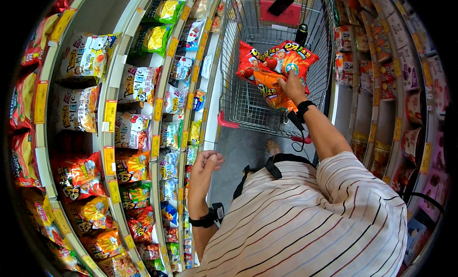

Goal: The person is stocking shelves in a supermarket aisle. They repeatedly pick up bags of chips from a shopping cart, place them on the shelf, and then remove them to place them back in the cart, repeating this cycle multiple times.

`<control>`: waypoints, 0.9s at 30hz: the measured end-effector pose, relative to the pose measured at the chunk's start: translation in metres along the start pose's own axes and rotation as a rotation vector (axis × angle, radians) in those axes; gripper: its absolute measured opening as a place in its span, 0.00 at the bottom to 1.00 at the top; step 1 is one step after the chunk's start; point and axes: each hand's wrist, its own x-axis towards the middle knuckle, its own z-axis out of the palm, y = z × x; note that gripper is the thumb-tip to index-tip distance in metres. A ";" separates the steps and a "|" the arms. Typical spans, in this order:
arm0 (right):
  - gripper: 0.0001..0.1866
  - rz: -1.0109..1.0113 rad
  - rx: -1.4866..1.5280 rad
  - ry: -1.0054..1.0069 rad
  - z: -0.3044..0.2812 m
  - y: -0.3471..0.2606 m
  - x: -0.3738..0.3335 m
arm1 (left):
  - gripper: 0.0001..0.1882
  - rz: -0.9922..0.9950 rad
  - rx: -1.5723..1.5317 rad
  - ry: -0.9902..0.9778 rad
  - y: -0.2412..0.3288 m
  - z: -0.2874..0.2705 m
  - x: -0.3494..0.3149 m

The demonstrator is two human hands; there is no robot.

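Observation:
My right hand (295,90) reaches into the shopping cart (241,115), its fingers bent on an orange snack bag (268,90). Two more bags lie against it: a red snack bag (246,57) to the left and a red-orange snack bag (305,57) behind. The fingertips are partly hidden among the bags. Beside the left shelf, my left hand (205,169) is raised with loosely curved fingers and nothing in it. Both wrists wear black straps, and a cable hangs from the right one.
A black phone (281,5) rests on the cart's red panel (292,15), near a dark bottle (301,34). Shelves of bagged snacks (136,131) line the left side closely. Packaged goods (343,62) fill the right shelves. Grey floor (238,146) shows between me and the cart.

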 end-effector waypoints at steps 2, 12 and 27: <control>0.25 -0.076 0.057 -0.046 -0.003 -0.001 0.008 | 0.17 -0.014 0.001 0.000 -0.004 0.001 0.000; 0.16 -0.115 -0.104 -0.121 0.026 0.022 0.010 | 0.18 -0.035 -0.025 0.026 -0.010 0.008 -0.005; 0.13 -0.546 0.333 -0.063 -0.161 -0.060 -0.074 | 0.19 0.095 0.001 -0.095 -0.032 -0.010 0.014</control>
